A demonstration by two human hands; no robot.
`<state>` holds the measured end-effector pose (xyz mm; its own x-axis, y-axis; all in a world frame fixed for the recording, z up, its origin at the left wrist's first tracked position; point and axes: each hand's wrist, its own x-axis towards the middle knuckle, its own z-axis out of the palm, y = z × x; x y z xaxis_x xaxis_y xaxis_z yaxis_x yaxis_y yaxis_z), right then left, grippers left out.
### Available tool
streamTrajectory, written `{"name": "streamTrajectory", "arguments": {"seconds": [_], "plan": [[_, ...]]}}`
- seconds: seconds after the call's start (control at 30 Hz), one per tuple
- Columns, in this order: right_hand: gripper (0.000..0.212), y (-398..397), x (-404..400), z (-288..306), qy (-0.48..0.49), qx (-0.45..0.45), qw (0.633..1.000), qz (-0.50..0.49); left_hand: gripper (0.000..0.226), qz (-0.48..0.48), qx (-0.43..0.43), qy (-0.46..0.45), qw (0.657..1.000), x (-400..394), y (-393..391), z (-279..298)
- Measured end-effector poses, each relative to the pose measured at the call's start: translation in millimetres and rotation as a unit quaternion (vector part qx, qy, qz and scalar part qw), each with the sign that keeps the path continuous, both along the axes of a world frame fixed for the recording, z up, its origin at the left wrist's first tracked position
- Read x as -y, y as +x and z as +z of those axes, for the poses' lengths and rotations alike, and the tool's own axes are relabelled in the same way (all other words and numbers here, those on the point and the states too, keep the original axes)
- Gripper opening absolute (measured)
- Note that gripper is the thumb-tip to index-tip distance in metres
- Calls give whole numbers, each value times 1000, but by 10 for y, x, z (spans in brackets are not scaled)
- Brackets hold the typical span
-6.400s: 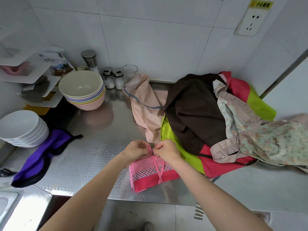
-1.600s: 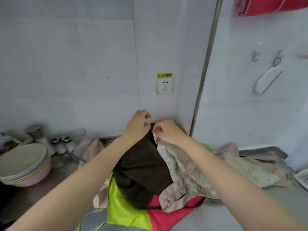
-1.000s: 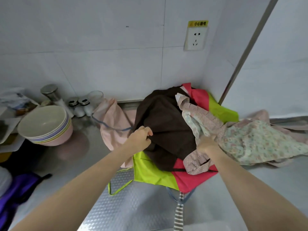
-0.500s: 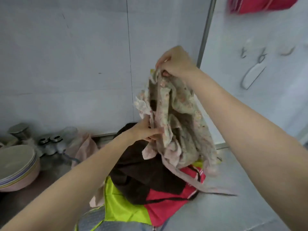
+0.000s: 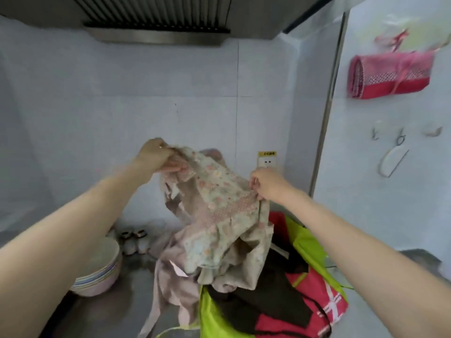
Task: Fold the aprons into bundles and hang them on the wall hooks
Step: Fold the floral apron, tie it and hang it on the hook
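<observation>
I hold a pale floral apron up above the counter. My left hand pinches its upper left edge and my right hand grips its upper right edge, so the cloth hangs crumpled between them. Below it lies a pile of aprons: a brown one, a lime green one and a red one. A folded pink bundle hangs high on the right wall. Lower on that wall are bare hooks.
A stack of bowls sits on the steel counter at the left, with small shakers behind it. A wall socket is behind my right hand. An extractor hood hangs overhead. A white loop hangs under the hooks.
My hands have moved apart along the floral apron's top edge, the left going up and left, the right coming down. The view has tilted up, showing the hood and hung bundle.
</observation>
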<state>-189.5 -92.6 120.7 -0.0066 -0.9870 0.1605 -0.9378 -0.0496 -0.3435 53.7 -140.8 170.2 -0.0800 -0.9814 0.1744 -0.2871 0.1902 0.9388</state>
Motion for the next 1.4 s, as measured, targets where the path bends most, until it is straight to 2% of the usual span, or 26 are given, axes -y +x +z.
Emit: {"name": "streamTrajectory", "arguments": {"seconds": [0.07, 0.1, 0.17, 0.2, 0.23, 0.3, 0.33, 0.37, 0.43, 0.5, 0.57, 0.67, 0.73, 0.8, 0.83, 0.93, 1.0, 1.07, 1.1, 1.17, 1.23, 1.27, 1.3, 1.33, 1.4], "plan": [[24, 85, 19, 127, -108, -23, 993, -43, 24, 16, -30, 0, 999, -80, 209, 31], [25, 151, 22, 230, -160, -18, 986, -46, 28, 37, -55, -1, 998, -112, 307, 80], [27, 314, -13, 487, -238, 27, 970, -37, 19, 57, -80, 11, 995, -207, 511, 182], [27, 400, -45, 620, -263, 45, 963, -33, 13, 67, -39, 17, 997, -254, 620, 210], [27, 519, -100, 747, -288, 60, 955, -28, 13, 86, 48, 26, 995, -325, 748, 250], [27, 744, -199, 977, -316, 69, 946, -7, 47, 123, 259, 36, 957, -380, 921, 258], [26, 866, -239, 1067, -316, 63, 947, 9, 62, 133, 356, 17, 925, -421, 962, 271], [25, 984, -276, 1140, -313, 52, 948, 31, 69, 131, 408, -36, 903, -450, 948, 283], [23, 1224, -356, 1237, -302, 51, 949, 80, 75, 60, 401, -169, 899, -600, 814, 359], [22, 1449, -457, 1244, -275, 109, 945, 141, 83, -52, 353, -238, 903, -760, 641, 412], [23, 1557, -549, 1171, -228, 204, 932, 193, 83, -94, 320, -247, 910, -830, 508, 367], [15, 1493, -666, 983, -136, 265, 935, 195, 54, -81, 244, -237, 937, -752, 457, 165], [27, 1400, -711, 838, -139, 152, 972, 112, 40, -25, 212, -196, 957, -612, 449, 41], [30, 1381, -803, 680, -192, 35, 981, 21, 43, 41, 215, -143, 965, -523, 418, 5], [33, 1415, -846, 615, -177, 19, 984, 5, 46, 62, 218, -129, 965, -506, 401, 22], [37, 1549, -893, 373, -36, -23, 999, 10, 51, 72, 232, -133, 961, -521, 310, 156], [20, 1603, -832, 273, -23, -36, 999, -20, 53, 61, 233, -149, 959, -553, 255, 239], [21, 1626, -743, 240, -14, -49, 997, -60, 56, 38, 225, -145, 963, -604, 276, 311], [20, 1572, -694, 254, 24, -39, 997, -64, 56, 10, 216, -123, 969, -644, 318, 351], [6, 1358, -615, 363, 97, 4, 993, -65, 50, -115, 175, -12, 978, -724, 554, 436], [12, 1063, -557, 608, 71, 80, 988, -115, 49, -236, 169, 87, 953, -775, 898, 460], [9, 946, -520, 762, 5, 101, 985, -140, 51, -273, 167, 111, 941, -771, 1050, 442], [16, 842, -449, 902, -85, 87, 981, -153, 50, -292, 178, 128, 931, -752, 1161, 419], [23, 841, -396, 1045, -169, 58, 973, -146, 48, -287, 223, 129, 923, -741, 1217, 406], [27, 1019, -389, 1295, -264, 0, 961, -84, 37, -205, 415, 91, 881, -695, 1210, 418]]}}
